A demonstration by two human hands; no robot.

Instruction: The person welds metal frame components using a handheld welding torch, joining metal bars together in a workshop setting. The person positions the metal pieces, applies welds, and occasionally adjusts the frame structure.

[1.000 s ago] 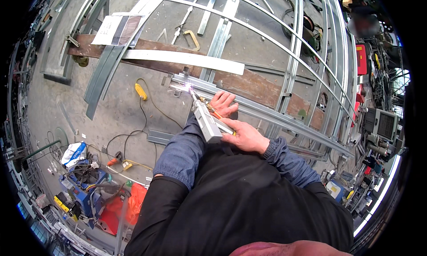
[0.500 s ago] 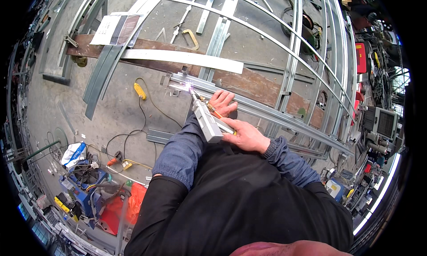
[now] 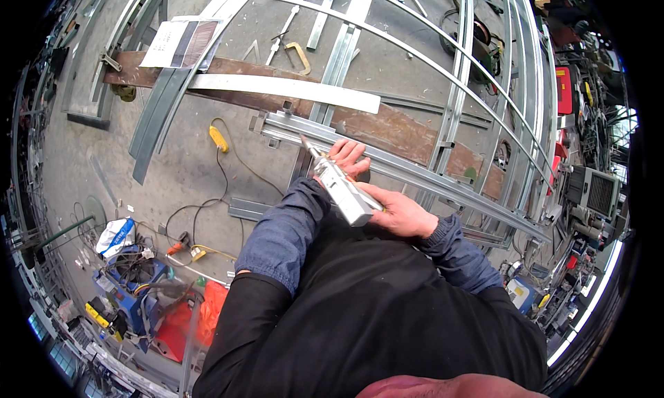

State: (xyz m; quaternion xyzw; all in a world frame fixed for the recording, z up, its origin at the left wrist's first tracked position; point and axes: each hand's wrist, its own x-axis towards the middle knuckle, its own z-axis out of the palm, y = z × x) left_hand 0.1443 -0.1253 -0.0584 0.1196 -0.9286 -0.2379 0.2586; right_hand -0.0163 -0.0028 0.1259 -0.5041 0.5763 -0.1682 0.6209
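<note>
My right hand is closed around the rear of a grey welding torch. The torch's narrow tip points up and left, close to the end of a long galvanized metal channel, with no spark at it. My left hand lies at the near edge of that channel, fingers stretched out, beyond the torch body. Part of the left palm and wrist is hidden behind the torch. A small square-tube piece sits at the channel's left end.
A rusty brown beam runs behind the channel, with a white strip across it. Printed sheets lie at upper left. Curved metal rails span the far side. A yellow corded device and cables lie on the floor.
The bright purple-white spark at the torch tip has gone out. My right hand has drawn the torch back and to the right, away from the channel's end. My left hand stays nearly in place.
</note>
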